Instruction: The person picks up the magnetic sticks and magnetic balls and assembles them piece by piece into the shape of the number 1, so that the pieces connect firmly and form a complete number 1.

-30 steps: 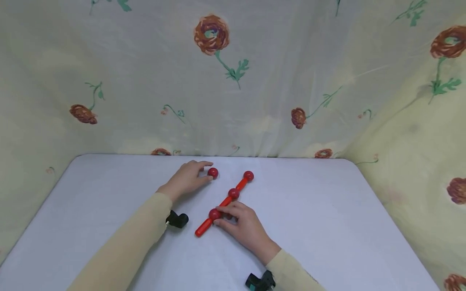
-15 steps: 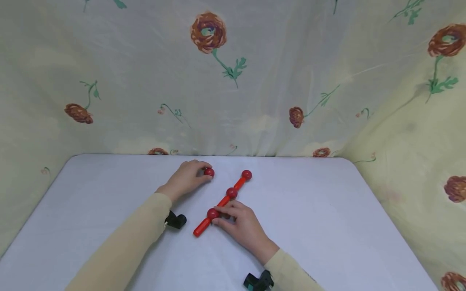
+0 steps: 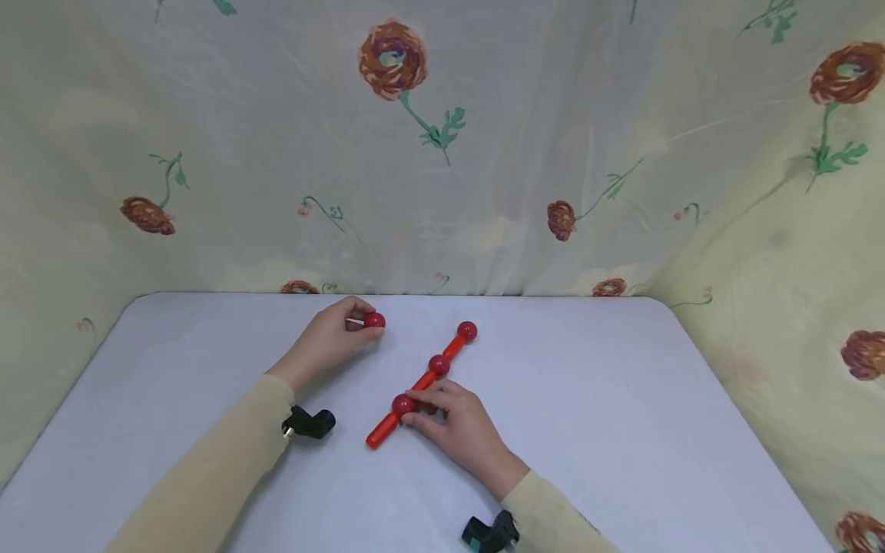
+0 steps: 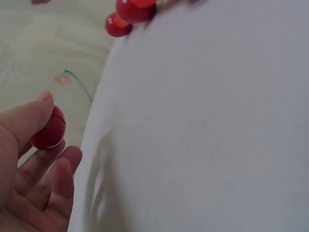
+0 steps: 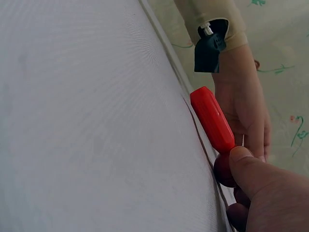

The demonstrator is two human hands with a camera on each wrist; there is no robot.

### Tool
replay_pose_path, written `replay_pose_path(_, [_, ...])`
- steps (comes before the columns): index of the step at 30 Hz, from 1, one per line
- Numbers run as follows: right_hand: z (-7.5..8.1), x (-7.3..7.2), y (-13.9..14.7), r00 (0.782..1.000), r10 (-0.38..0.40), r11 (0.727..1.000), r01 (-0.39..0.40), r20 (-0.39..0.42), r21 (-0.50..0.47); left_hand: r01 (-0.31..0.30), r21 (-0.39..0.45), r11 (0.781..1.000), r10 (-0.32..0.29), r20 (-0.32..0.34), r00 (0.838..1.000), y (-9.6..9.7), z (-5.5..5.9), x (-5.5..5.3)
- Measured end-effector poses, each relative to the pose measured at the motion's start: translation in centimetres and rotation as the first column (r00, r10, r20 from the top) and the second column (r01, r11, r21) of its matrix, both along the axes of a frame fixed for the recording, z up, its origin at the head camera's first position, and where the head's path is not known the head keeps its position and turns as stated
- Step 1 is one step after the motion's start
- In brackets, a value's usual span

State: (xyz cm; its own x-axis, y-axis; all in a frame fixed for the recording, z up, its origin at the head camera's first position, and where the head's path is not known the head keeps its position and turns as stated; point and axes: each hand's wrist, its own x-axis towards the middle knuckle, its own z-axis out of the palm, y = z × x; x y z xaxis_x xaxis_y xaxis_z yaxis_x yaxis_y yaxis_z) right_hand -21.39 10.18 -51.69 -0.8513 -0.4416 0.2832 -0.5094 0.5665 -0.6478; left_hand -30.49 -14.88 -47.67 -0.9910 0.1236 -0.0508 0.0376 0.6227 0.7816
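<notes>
My left hand (image 3: 325,339) pinches a loose glossy red ball (image 3: 375,319) between thumb and fingers near the table's far edge. In the left wrist view a thin dark line runs round this ball (image 4: 50,129). A straight chain of red balls and orange-red rods lies slantwise to the right, its far ball (image 3: 467,331) pointing away from me. My right hand (image 3: 462,430) holds the chain at its nearest ball (image 3: 404,405), thumb and fingertips on either side. From that ball a faceted red rod (image 5: 212,119) sticks out toward me with a bare end.
A white-covered table (image 3: 622,415) with rounded far corners carries everything. Behind and beside it hangs a pale curtain (image 3: 498,192) printed with flowers. Black wrist cameras (image 3: 309,423) sit at both sleeve cuffs.
My left hand has closed its fingers round the loose ball and carried it leftward, away from the chain. The right hand keeps its hold, and the chain lies as before.
</notes>
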Motion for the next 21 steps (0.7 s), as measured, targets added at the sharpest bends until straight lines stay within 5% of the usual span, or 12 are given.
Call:
replay_pose_path(8, [0.1, 0.0, 0.0, 1.000, 0.009, 1.000, -0.009, 0.001, -0.008, 0.024, 0.182, 0.983, -0.031, 0.036, 0.999, -2.2, 0.0, 1.8])
replay_pose_path(21, [0.3, 0.2, 0.0, 1.000, 0.013, 1.000, -0.013, 0.010, -0.012, -0.026, 0.249, 0.968, 0.004, 0.088, 0.996, -4.5, -0.2, 7.0])
